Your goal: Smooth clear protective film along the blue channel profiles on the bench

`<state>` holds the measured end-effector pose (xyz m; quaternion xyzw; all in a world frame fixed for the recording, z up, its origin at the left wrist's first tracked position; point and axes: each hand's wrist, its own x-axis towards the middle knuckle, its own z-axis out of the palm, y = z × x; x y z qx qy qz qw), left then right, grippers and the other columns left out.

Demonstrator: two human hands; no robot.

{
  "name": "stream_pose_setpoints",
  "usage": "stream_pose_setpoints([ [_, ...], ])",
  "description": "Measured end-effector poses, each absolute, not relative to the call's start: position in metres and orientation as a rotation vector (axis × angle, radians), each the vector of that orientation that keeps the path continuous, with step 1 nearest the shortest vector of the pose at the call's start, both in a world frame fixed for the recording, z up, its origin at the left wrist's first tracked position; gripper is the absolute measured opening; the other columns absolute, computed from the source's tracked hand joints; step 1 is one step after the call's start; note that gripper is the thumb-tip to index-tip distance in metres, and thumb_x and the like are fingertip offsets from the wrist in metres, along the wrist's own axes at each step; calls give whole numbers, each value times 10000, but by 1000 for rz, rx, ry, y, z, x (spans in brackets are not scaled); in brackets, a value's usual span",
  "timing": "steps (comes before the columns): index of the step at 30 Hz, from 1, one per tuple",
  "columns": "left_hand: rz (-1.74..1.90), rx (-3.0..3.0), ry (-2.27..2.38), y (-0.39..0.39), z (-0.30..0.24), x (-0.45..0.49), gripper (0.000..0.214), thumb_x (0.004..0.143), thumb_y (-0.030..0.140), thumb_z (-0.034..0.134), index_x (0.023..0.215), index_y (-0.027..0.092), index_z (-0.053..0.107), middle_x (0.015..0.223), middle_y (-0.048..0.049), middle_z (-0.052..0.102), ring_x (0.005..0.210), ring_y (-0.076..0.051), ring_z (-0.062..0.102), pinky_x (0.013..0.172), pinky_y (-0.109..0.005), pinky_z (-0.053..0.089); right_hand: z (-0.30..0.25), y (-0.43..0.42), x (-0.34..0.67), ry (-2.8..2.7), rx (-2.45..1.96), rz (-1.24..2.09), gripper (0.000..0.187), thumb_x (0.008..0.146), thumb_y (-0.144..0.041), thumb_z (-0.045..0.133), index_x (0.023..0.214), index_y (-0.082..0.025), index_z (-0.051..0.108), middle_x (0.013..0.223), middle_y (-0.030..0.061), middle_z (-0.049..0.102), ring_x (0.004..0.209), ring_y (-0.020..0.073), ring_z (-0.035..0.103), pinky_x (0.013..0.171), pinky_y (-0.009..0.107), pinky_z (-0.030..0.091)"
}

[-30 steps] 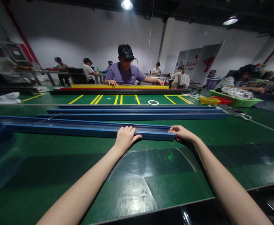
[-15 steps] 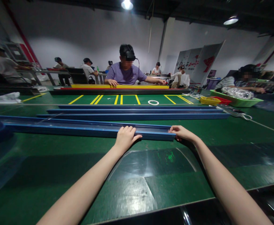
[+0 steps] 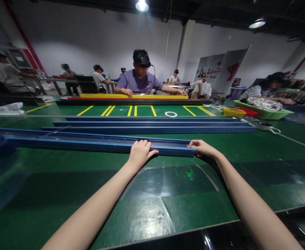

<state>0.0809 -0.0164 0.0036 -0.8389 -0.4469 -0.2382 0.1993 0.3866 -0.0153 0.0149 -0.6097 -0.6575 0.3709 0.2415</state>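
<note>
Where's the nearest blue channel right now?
Head view: the nearest blue channel lies across the green table, left side to right of centre; the left hand is over its near wall, the right hand at its right end.

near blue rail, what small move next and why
Probably press the left hand down to steady the near rail: that hand lies over its near edge, while the right hand touches its right end, where a push could shift it. Whether the right grips anything there is hard to see.

The nearest long blue channel rail [image 3: 97,143] lies on the green tabletop [image 3: 233,146] — behind it, a round white ring [image 3: 170,116].
</note>
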Motion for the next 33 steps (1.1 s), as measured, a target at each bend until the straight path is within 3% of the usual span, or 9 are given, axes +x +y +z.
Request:
stream_pose_setpoints([
  [9, -689, -2359, -1257, -16, 3, 82, 409, 802, 554, 402, 737, 175, 542, 733, -51, 599, 723, -185, 535, 630, -294, 292, 19, -19, 387, -1788, -1693, 1009, 386, 686, -547, 529, 755, -168, 527, 424, -54, 468, 379, 85, 478, 386, 189, 367],
  [17, -756, -2394, -1320, -17, 5, 84, 408, 764, 563, 457, 782, 161, 529, 710, -49, 617, 703, -192, 562, 623, -296, 305, 22, -21, 382, -1480, -1751, 640, 494, 689, -655, 439, 589, -177, 511, 420, -20, 451, 344, 93, 422, 371, 232, 351],
  [23, -763, -2398, -1367, -16, 6, 86, 441, 739, 587, 466, 773, 152, 529, 707, -51, 623, 698, -195, 572, 631, -294, 315, 30, -26, 362, -1562, -1619, 117, 468, 784, -562, 358, 546, -188, 508, 437, 2, 461, 423, 109, 445, 494, 237, 365],
  [29, -764, -2373, -1343, -17, 4, 86, 419, 755, 570, 462, 783, 157, 531, 729, -49, 623, 724, -199, 568, 637, -299, 313, 41, -20, 326, -1828, -1690, -348, 402, 836, -400, 311, 553, -192, 504, 580, 56, 564, 575, 147, 510, 535, 245, 289],
  [33, -771, -2362, -1323, -16, 2, 86, 433, 758, 579, 448, 821, 160, 533, 761, -45, 624, 746, -199, 562, 660, -305, 320, 43, -16, 283, -2047, -1654, -479, 329, 856, -348, 307, 694, -196, 549, 731, 64, 609, 715, 156, 531, 597, 244, 296],
])
